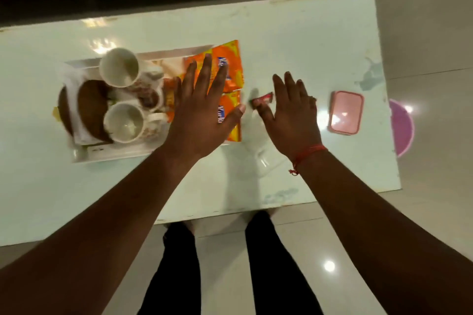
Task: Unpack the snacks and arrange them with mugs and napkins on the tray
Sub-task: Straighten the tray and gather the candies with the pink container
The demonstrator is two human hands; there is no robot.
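A white tray (120,155) lies on the pale table, left of centre. It carries two white mugs (119,67) (124,123), a brown plate (93,107) on white napkins (74,77) and a small bowl of dark snacks (151,97). Two orange snack packets (234,64) (233,130) lie on the tray's right end. My left hand (202,110) lies flat with straight fingers over the packets. My right hand (294,115) hovers open to their right, beside a small red wrapper (263,100) on the table.
A pink lidded box (346,112) sits near the table's right end. A clear plastic bag (261,158) lies on the table between my wrists. A purple round thing (401,128) is on the floor past the right edge. Dark furniture stands behind the table.
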